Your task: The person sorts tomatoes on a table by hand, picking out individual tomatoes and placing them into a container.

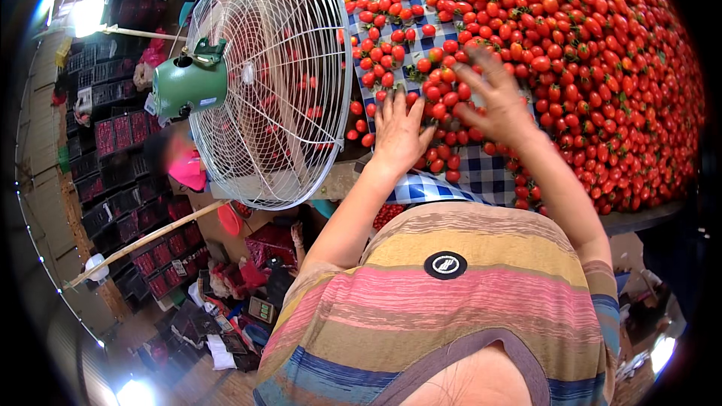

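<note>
A broad heap of red cherry tomatoes [592,67], some with green calyxes, covers most of the table before me. Under it shows a blue-and-white checked cloth [491,172]. My left hand [399,129] rests palm down at the left of a small cluster of tomatoes [443,93], its fingers spread and its tips darkened. Over the right side of that cluster is my right hand [496,96], blurred, fingers apart, reaching to the edge of the big heap. Neither hand visibly grips a tomato, though the palms are hidden.
A large fan [271,79] with a wire guard and green motor stands close on my left. Beyond it are stacked dark crates [121,129] of red produce, a person in a pink garment [187,169], a wooden pole [152,241] and a digital scale [262,309].
</note>
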`<state>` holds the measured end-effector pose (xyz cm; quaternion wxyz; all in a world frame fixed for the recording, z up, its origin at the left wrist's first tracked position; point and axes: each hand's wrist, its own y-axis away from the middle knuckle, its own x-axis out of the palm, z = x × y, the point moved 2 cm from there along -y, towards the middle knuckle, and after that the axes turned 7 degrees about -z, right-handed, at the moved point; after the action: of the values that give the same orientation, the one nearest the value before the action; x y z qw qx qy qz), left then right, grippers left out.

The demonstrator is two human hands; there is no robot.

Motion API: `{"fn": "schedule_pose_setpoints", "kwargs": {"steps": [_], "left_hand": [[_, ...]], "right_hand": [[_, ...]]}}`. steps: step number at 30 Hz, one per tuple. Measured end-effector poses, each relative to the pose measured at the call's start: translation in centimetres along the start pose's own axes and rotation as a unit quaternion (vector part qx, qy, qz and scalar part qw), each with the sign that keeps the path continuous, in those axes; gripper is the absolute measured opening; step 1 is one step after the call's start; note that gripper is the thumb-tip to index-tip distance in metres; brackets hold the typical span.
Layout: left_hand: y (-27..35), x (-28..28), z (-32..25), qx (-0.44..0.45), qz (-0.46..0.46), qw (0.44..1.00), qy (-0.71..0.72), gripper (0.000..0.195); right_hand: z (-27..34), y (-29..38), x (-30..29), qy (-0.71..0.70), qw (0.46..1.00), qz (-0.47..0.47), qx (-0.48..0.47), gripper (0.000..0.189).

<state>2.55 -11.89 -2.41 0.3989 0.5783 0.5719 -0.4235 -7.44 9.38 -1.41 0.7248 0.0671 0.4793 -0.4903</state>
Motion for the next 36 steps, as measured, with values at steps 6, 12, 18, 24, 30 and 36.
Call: {"fn": "schedule_pose_setpoints", "kwargs": {"steps": [6, 12, 18, 24, 30, 36], "left_hand": [[-1.4, 0.1, -6.2, 0.140, 0.021, 0.986, 0.084, 0.065], [-1.5, 1.0, -7.3, 0.213, 0.078, 0.973, 0.048, 0.061], [-0.9, -1.3, -1.6, 0.071, 0.031, 0.997, 0.031, 0.024], [-9.3, -0.9, -1.6, 0.059, -0.083, 0.995, 0.008, 0.034], [-10.3, 0.1, -1.8, 0.022, 0.006, 1.000, -0.016, 0.055], [-11.5, 3.9, -1.9, 0.066, -0.055, 0.996, -0.031, 0.041]], "right_hand": [[-12.1, -2.2, -4.3, 0.285, 0.955, -0.069, 0.044, 0.065], [-5.2, 1.9, -1.4, 0.106, 0.994, 0.017, 0.030, 0.058], [0.7, 8.8, -5.6, 0.089, 0.982, 0.145, 0.081, 0.065], [0.9, 10.8, -8.2, 0.082, 0.974, 0.100, 0.188, 0.063], [1.0, 12.3, -9.1, 0.066, 0.974, 0.057, 0.207, 0.049], [1.1, 9.7, -3.8, 0.074, 0.988, 0.044, 0.127, 0.060]]}}
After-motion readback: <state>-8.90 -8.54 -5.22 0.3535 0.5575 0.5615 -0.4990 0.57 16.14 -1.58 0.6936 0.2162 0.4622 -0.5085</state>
